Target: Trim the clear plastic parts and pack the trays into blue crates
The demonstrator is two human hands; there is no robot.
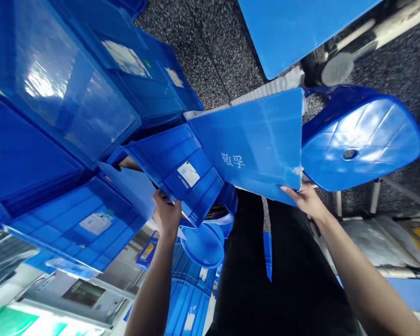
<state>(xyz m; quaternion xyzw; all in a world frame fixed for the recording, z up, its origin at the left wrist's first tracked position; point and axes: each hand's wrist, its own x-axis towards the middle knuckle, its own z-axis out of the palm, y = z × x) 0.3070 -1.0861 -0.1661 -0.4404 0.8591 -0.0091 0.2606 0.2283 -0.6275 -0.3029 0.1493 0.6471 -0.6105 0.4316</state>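
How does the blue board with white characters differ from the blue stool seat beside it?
The board is flat and four-sided; the stool seat is rounded with a hole. The board has white characters; the seat has none. The right hand holds the board, not the seat. Both are blue.

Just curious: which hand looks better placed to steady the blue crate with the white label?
Probably the left hand: it sits right at the corner of the blue crate, while the right hand grips the lettered blue board.

PLACE: warehouse or factory storeroom | SIGNS: stacked labelled blue plastic bins (pixel 66 93) | speckled floor (pixel 199 51) | metal racking (pixel 381 32)
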